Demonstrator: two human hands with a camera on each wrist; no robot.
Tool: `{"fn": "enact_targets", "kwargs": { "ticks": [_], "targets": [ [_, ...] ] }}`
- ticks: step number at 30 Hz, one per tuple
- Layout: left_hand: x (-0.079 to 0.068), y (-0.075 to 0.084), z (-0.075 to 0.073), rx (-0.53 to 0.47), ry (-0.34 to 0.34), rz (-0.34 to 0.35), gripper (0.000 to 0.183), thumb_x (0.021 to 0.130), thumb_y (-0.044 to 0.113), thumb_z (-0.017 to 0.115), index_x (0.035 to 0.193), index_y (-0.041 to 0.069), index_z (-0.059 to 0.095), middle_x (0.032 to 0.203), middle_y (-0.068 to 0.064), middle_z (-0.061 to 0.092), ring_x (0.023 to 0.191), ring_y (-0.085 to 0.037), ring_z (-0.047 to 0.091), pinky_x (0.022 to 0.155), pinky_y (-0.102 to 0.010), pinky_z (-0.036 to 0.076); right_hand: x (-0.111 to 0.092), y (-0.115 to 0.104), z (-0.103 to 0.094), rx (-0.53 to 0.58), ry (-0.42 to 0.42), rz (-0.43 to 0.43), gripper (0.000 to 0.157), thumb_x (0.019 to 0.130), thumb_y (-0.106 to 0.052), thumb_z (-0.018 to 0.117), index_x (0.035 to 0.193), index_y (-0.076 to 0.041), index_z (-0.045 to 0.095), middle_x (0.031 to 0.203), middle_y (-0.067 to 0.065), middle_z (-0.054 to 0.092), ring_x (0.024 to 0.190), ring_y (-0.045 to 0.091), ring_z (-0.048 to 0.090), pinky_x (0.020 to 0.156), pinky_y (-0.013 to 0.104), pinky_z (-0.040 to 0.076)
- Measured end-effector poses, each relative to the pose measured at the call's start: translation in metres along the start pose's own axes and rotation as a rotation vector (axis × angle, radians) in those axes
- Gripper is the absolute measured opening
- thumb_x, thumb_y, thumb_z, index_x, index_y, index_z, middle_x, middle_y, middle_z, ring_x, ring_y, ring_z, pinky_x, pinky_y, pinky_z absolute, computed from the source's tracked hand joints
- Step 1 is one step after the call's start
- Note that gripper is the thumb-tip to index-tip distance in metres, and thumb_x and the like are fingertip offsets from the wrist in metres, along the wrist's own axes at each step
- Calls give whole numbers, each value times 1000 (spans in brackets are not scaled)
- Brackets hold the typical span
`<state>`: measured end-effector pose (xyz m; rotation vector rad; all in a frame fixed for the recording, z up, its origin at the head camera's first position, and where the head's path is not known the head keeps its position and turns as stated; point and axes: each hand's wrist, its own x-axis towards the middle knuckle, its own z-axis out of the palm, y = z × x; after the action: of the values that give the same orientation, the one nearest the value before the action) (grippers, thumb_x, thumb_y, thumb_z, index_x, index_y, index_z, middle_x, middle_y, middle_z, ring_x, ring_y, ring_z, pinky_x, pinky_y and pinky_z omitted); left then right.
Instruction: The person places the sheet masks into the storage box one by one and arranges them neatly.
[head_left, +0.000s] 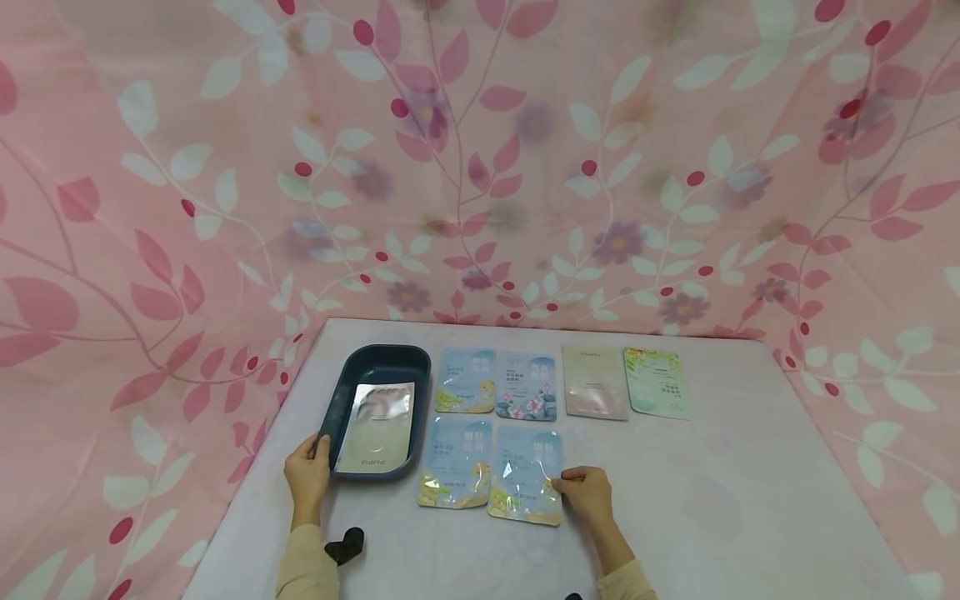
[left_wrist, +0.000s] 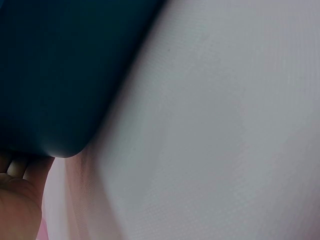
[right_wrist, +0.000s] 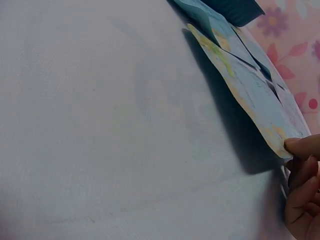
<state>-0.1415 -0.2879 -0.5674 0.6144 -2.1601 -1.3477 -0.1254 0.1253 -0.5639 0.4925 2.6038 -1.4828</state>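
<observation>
At the table's left stands a dark teal tray (head_left: 392, 365), and a silver-and-beige sheet mask packet (head_left: 377, 433) lies inside it. My left hand (head_left: 306, 482) grips the tray's near left edge; in the left wrist view the fingers (left_wrist: 19, 166) reach against the tray's side. My right hand (head_left: 590, 497) pinches the right edge of a light blue sheet mask packet (head_left: 525, 475). That packet's near edge is lifted off the cloth in the right wrist view, with a shadow under it. Just left of it lies a matching blue packet (head_left: 455, 462).
Behind, a row of packets lies flat: a blue one (head_left: 465, 381), a blue one with pink flowers (head_left: 527, 392), a beige one (head_left: 595, 383) and a green one (head_left: 657, 383). White cloth (head_left: 750, 467) covers the table; a pink floral curtain (head_left: 480, 167) hangs around it.
</observation>
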Motion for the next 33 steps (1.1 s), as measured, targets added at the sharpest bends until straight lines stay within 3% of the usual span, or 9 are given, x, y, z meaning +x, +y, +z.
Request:
{"fn": "enact_targets", "kwargs": {
  "ticks": [5, 11, 33],
  "targets": [
    [0, -2, 1, -4, 7, 10, 26, 89, 2, 57, 106, -18, 62, 100, -36, 61, 67, 23, 40, 60, 0, 35, 2, -2, -6, 79, -76, 42, 21, 75, -4, 72, 86, 12, 66, 78, 12, 64, 66, 17, 58, 57, 29, 50],
    [0, -1, 1, 7, 9, 13, 27, 89, 2, 57, 106, -18, 62, 101, -36, 61, 69, 23, 38, 61, 1, 34, -1, -5, -9, 202, -114, 62, 11, 77, 1, 68, 82, 10, 65, 70, 6, 61, 56, 14, 56, 51, 27, 50],
    [0, 1, 0, -5, -7, -5, 28, 90, 3, 56, 108, -19, 60, 102, -37, 60, 68, 23, 40, 60, 0, 35, -5, -30, -28, 299, -126, -16, 20, 78, 8, 66, 96, 16, 63, 75, 14, 67, 63, 19, 61, 59, 35, 55]
  ]
}}
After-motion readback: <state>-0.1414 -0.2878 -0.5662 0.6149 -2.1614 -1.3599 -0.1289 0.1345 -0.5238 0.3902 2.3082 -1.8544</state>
